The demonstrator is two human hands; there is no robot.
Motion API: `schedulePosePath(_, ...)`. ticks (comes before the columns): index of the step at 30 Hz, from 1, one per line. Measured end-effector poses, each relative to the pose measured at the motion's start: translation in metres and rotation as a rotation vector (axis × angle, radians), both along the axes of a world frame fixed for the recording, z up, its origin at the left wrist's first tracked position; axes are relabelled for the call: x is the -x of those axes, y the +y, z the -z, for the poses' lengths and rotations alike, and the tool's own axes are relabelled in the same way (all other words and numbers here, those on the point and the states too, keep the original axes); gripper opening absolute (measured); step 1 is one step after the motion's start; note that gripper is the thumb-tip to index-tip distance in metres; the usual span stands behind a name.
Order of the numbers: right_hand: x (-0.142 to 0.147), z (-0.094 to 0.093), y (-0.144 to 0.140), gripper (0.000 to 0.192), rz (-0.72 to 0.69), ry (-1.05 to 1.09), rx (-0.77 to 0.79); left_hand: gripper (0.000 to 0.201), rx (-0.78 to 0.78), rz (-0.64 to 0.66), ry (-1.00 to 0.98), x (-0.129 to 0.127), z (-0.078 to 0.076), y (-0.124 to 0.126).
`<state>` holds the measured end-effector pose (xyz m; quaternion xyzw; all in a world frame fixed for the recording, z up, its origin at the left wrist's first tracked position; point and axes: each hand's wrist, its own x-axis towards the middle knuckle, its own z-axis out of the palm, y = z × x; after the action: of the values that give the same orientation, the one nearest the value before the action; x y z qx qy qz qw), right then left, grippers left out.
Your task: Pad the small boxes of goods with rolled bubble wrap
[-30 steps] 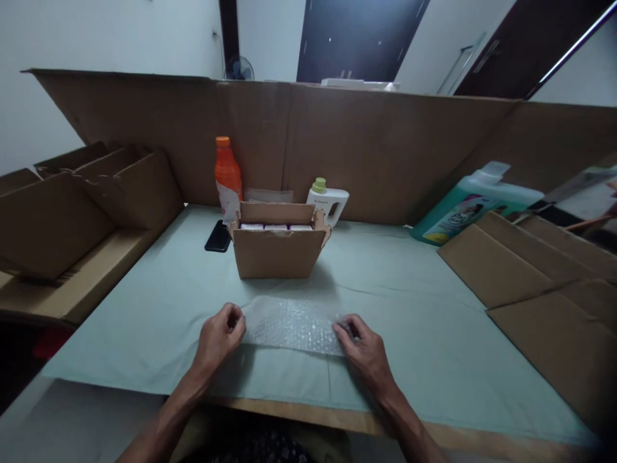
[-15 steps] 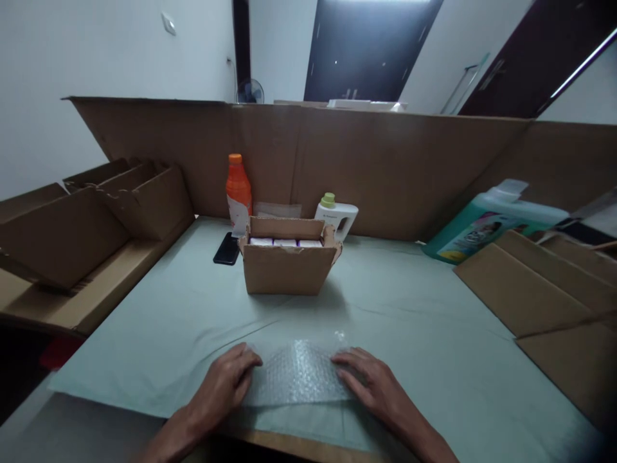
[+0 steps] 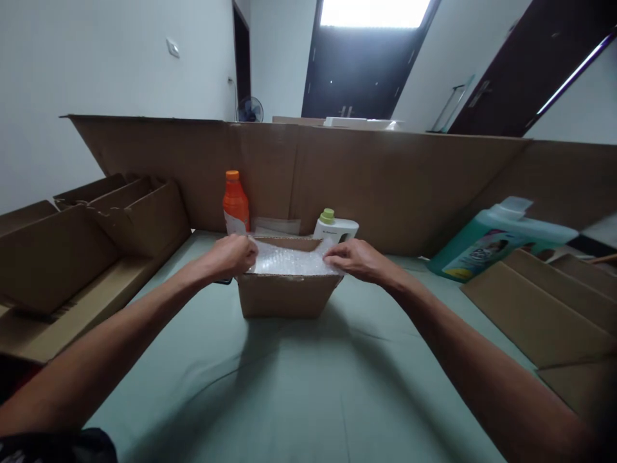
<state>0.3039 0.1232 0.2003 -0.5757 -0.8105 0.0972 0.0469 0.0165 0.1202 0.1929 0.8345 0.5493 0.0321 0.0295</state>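
Note:
A sheet of bubble wrap (image 3: 292,261) lies across the open top of a small cardboard box (image 3: 286,297). My left hand (image 3: 234,255) pinches the sheet at its left end, above the box's left edge. At the opposite end, my right hand (image 3: 355,258) grips the sheet between thumb and fingers. The small white packs that showed inside the box are now covered by the wrap.
Behind the box stand an orange bottle (image 3: 236,204) and a white bottle with a green cap (image 3: 334,226). Larger open cartons (image 3: 67,257) are at the left. A teal jug (image 3: 496,238) leans behind cardboard (image 3: 544,308) on the right. A cardboard wall (image 3: 376,186) closes the back.
Both hands have carried the bubble wrap forward from the table's near edge onto the top of the box. The view has tipped up slightly.

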Motion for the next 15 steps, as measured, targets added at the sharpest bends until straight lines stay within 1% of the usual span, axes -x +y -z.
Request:
schedulePosePath(2, 0.005, -0.002, 0.014, 0.024, -0.030, -0.124, 0.062, 0.022, 0.073, 0.051, 0.082, -0.007, -0.004, 0.013)
schedulePosePath(6, 0.017, -0.005, 0.031, 0.018, -0.100, -0.266, 0.126, 0.022, 0.202, 0.126, 0.230, -0.022, -0.010, 0.035)
schedulePosePath(8, 0.024, -0.009, 0.035, 0.018, -0.133, -0.328, 0.156, 0.024, 0.261, 0.152, 0.283, -0.026, -0.010, 0.045)
schedulePosePath(11, 0.032, -0.016, 0.035, 0.018, -0.168, -0.400, 0.197, 0.029, 0.375, 0.184, 0.345, -0.027, -0.007, 0.059)
schedulePosePath(13, 0.038, -0.019, 0.035, 0.019, -0.183, -0.435, 0.212, 0.032, 0.444, 0.199, 0.372, -0.025, -0.004, 0.065)
schedulePosePath(15, 0.043, -0.021, 0.034, 0.018, -0.196, -0.465, 0.224, 0.038, 0.476, 0.205, 0.387, -0.025, -0.003, 0.067)
